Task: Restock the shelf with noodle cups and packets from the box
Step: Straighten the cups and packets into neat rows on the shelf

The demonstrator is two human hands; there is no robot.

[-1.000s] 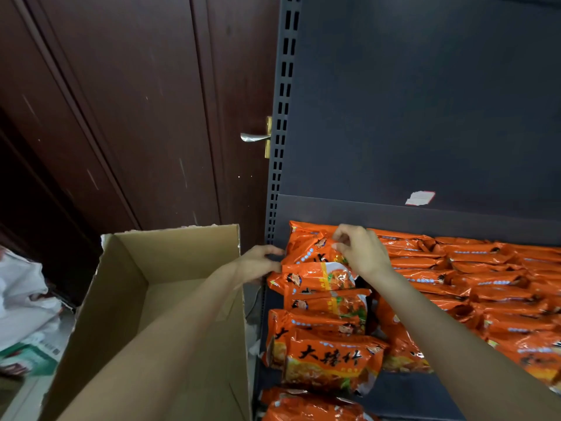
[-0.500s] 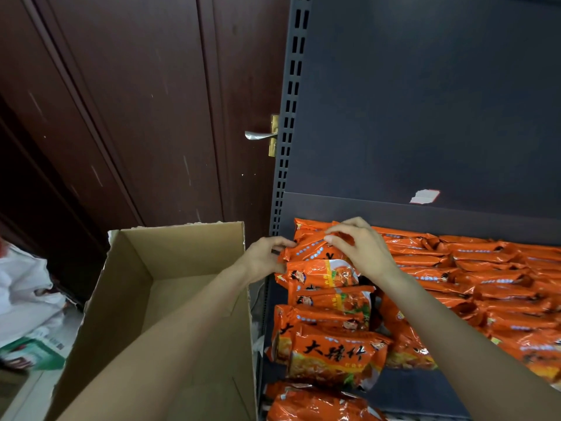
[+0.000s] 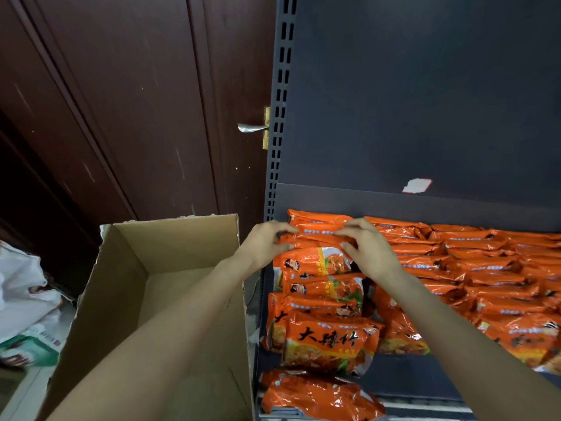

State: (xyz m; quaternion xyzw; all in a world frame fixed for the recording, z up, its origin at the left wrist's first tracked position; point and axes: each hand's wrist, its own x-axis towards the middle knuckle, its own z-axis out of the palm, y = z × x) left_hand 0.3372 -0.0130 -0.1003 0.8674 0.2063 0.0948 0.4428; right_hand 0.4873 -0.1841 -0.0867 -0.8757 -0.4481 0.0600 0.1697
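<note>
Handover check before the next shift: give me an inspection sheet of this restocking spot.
Surface: dark shelf, mostly covered in rows of orange packets.
Job's things: orange noodle packets in leaning rows; cardboard box open, no stock visible inside; no cups seen.
Clutter: white bags on the floor left of the box.
Grippers: left hand and right hand pinch the rear packet in the left column.
Cables: nothing seen.
Surroundings: dark wooden door, metal handle.

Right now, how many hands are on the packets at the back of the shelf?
2. The left hand grips the left end of the rear packet, and the right hand grips its right end.
</note>
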